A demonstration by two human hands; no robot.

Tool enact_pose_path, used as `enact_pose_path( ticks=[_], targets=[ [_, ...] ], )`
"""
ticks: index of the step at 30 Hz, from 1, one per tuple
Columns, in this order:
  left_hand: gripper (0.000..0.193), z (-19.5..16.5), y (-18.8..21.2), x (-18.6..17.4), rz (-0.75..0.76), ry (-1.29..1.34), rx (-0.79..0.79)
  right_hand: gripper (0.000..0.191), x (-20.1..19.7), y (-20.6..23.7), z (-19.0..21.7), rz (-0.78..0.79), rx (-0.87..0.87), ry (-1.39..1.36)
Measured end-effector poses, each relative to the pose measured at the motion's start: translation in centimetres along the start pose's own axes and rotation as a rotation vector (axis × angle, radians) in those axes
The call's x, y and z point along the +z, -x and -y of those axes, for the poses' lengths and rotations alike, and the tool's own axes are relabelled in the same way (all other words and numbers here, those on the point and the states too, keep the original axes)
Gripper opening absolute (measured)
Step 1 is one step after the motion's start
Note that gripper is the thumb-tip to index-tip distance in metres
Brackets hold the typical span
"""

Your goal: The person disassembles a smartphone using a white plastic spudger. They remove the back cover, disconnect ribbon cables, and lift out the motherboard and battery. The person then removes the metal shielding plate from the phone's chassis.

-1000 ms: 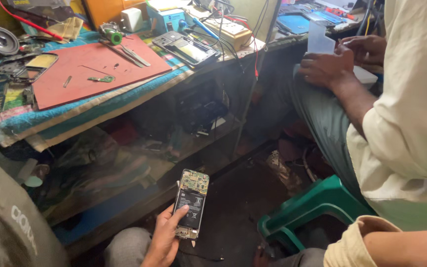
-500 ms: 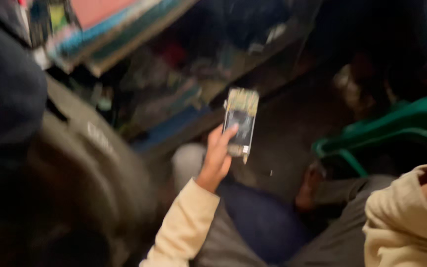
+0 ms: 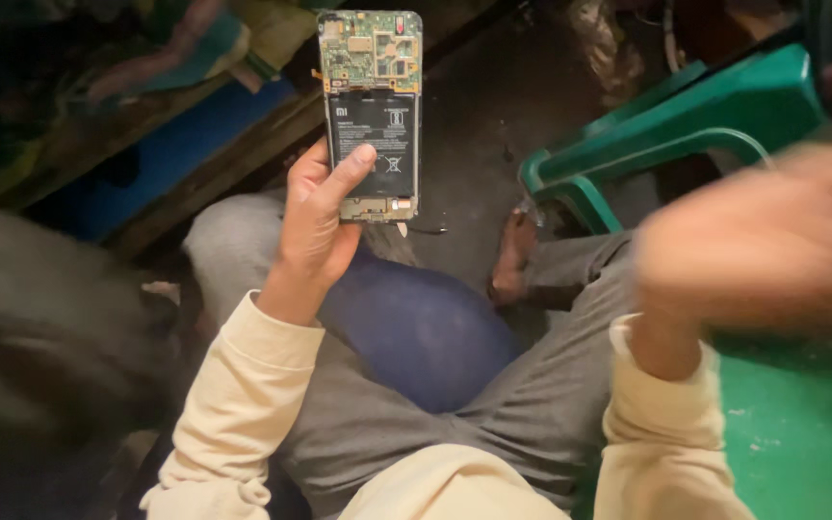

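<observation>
Phone with its back cover off is being held upright in the person's left hand, out in front of the knees and above a dark floor. The left hand is clamping it from the left edge, the thumb lying across the lower part of the black battery and the fingers hidden behind. A green circuit board is showing across the top of the phone, and a narrower strip of board is running along the bottom edge.

The right hand is sitting close to the camera at the right, so blurred that I cannot tell whether it is spread or closed; it is holding nothing that can be made out and is well apart from the phone.

To handle the open phone well, the grip seems best kept on the side edges and the battery face, with the thumb staying off the bare board and its small parts, and the phone held steady and level.

A rectangular black label is covering the battery, carrying small pale print and a few small square symbols near its lower right. A green plastic stool is standing to the right, beyond the person's grey trousers. Cream sleeves are covering both arms.
</observation>
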State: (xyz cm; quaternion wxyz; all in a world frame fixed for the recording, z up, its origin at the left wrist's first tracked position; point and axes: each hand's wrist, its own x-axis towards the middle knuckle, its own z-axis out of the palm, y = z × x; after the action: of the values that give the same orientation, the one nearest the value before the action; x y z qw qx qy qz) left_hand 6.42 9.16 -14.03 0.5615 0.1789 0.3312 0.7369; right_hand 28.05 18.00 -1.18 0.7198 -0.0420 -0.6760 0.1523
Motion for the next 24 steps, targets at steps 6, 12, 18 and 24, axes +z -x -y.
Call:
enact_pose_path(
  ticks=[6,12,18,24],
  targets=[
    [0.030,1.6,-0.3,2.1,0.174,-0.230,-0.036,0.047,2.6,7.1,-5.1,0.181,1.163,-0.539],
    [0.038,3.1,-0.5,3.9,0.212,-0.325,-0.061,0.038,1.2,10.8,-6.6,0.099,1.391,-0.522],
    [0.040,3.6,-0.4,4.6,0.172,-0.308,-0.003,0.031,-0.3,10.7,-6.1,0.169,1.328,-0.360],
    [0.035,3.3,-0.2,4.5,0.214,-0.493,0.182,0.033,-0.6,9.3,-4.5,0.385,1.230,-0.252]
  ],
)
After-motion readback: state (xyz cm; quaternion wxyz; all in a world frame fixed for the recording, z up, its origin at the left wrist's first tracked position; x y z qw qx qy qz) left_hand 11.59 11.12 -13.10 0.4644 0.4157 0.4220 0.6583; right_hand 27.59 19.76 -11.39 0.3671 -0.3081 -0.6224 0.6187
